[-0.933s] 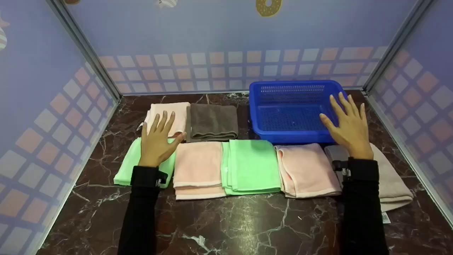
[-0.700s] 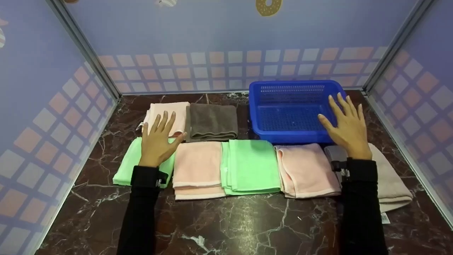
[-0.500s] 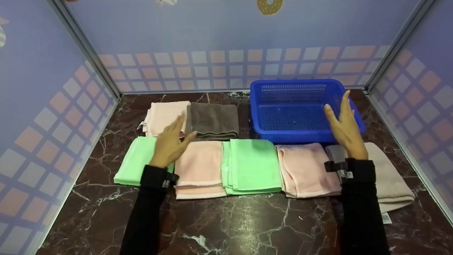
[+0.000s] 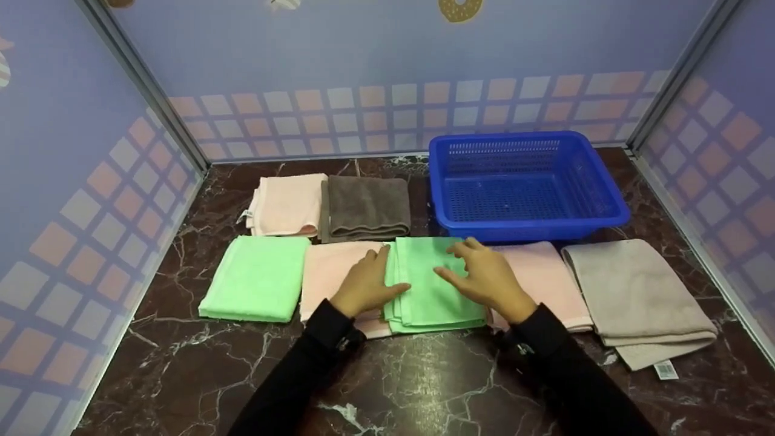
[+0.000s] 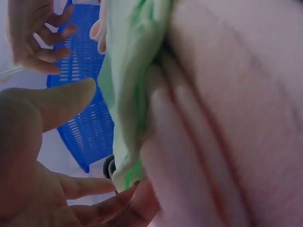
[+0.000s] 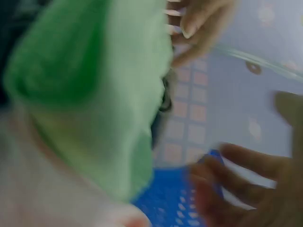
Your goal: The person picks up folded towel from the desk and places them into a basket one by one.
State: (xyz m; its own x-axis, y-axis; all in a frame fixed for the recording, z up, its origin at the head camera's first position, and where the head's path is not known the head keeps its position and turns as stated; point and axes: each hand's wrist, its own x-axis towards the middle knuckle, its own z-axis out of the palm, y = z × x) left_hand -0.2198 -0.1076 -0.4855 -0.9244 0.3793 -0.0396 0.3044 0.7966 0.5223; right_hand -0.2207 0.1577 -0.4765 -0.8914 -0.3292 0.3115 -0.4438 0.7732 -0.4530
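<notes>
Centrally placed, seen from the head camera, clock directions read on the tabletop.

Green towel (image 4: 436, 284): folded, at the centre of the front row, flat on the marble table (image 4: 424, 381).

Left hand (image 4: 363, 287): at the towel's 9 o'clock edge, resting partly on the pink towel (image 4: 330, 269) beside it. Fingers relaxed and slightly apart, thumb touching the green edge. No grip visible; the wrist view shows the palm open beside the folded layers.

Right hand (image 4: 484, 278): on the towel's 3 o'clock side, fingers spread and gently bent, tips lying on the green cloth. Not clamped on it, as far as the views show.

Progress: judging from the layout, work is at its start. Every towel lies on the table, and the centre green one is only being touched, not lifted.

Basket (image 4: 599, 181): blue, perforated, at 1 o'clock from the towel. Nothing inside; its mesh floor shows bare.

Front row: second green towel (image 4: 257, 278) at far 9 o'clock, second pink towel (image 4: 551, 278) at 3 o'clock, partly under the right hand, then a beige towel (image 4: 636, 297) with a tag at its corner.

Back row: third pink towel (image 4: 287, 204) at 11 o'clock, touching a dark grey towel (image 4: 367, 207) at 12 o'clock.
</notes>
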